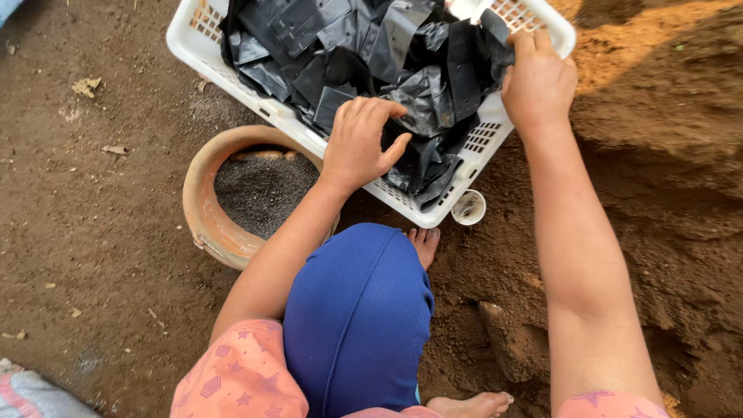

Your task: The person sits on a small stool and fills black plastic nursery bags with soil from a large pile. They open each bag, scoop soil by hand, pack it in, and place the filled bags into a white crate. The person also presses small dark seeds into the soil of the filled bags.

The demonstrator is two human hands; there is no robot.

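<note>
A white plastic basket point(481, 138) sits on the soil ahead of me, filled with black plastic bags point(364, 46). My left hand point(360, 139) reaches into its near side, fingers curled down among the bags; whether it grips one I cannot tell. My right hand point(538, 77) rests on the basket's right rim, fingers over the edge and touching the bags there. My knee in blue cloth point(356, 310) is below the basket.
A terracotta pot point(203, 209) holding dark grey soil stands left of my left arm, partly under the basket. A small white cup point(469, 207) lies by the basket's near corner. Loose brown earth is heaped at right point(665, 155). My bare foot point(426, 241) is near the cup.
</note>
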